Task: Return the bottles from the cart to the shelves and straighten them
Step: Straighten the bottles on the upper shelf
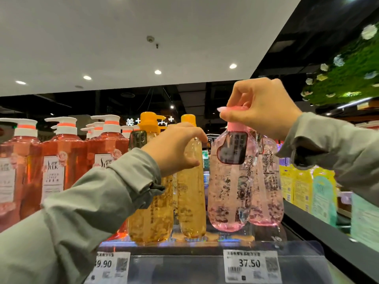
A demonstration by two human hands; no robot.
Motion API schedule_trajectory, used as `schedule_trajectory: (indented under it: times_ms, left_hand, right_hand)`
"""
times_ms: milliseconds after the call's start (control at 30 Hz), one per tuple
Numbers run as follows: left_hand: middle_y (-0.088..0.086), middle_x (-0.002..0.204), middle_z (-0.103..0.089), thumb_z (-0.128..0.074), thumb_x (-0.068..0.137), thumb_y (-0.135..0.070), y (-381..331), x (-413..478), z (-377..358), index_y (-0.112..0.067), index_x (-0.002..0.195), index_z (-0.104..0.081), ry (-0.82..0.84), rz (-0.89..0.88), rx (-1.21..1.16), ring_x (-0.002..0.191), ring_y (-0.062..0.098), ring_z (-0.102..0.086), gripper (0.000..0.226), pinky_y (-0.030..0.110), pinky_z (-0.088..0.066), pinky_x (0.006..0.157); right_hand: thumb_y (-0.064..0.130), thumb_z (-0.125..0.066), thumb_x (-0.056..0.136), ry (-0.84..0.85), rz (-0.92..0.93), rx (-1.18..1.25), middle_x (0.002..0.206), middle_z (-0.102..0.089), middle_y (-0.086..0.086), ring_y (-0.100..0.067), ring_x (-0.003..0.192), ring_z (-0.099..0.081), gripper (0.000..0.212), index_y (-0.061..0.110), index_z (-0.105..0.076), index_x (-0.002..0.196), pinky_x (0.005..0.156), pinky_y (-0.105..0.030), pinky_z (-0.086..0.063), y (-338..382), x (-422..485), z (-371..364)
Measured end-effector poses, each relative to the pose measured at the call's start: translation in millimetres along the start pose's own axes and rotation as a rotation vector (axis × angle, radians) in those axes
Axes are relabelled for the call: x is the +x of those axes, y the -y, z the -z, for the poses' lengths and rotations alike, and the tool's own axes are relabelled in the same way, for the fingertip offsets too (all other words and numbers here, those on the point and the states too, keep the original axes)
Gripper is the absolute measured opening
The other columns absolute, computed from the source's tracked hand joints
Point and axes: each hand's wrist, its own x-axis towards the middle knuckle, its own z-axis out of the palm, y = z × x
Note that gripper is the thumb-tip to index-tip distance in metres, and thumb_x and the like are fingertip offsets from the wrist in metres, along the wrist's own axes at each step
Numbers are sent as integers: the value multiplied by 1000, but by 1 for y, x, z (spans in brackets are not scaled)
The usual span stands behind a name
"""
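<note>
we are pinching the pink cap (238, 125) of the pink bottle (227, 191) with our right hand (264, 107), the grip closing narrow on the cap from above. the bottle's long axis is running almost straight down from the grip to the shelf (264, 234) (whether its base is already touching, we cannot tell). our left hand (174, 148) is curling around the shoulder of the amber bottle (191, 201) just to the left, which is also standing near upright. the two bottles are sitting just beside each other, with a slim gap between. a second pink bottle (268, 191) is standing close behind and to the right of ours, and we are judging it the likeliest thing to get in the way of a turn or a push back. a wider amber bottle (151, 218) is crowding the left one, red pump bottles (61, 160) are lining the far left, and yellow pouches (303, 189) are sitting well apart on the right.
</note>
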Motion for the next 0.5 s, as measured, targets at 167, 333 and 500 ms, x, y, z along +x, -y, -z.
schedule_trajectory:
  times_ms: [167,333,500]
  left_hand:
    - [-9,133,-47,-73,80,-31,-8,-3,-3,-31,120,-54,8,-40,-21,124,10,-42,45,31,-37,105]
    - [-13,132,-48,-71,81,-35,-13,-5,-12,-34,123,-53,-14,-83,20,122,9,-43,45,36,-40,103]
    - [-17,138,-41,-62,84,-44,-14,-5,-27,-40,124,-49,-53,-109,144,132,9,-31,42,36,-28,109]
  right_hand:
    - [37,-77,76,26,-39,-54,72,-68,1,-9,66,-64,24,14,-68,78,62,-19,-48,-2,5,10]
    - [39,-74,78,64,-47,-171,73,-66,2,-7,69,-62,25,15,-69,81,64,-22,-48,-7,11,19]
    - [41,-71,80,83,-83,-206,73,-65,3,-7,69,-61,25,16,-68,83,68,-25,-51,-19,11,21]
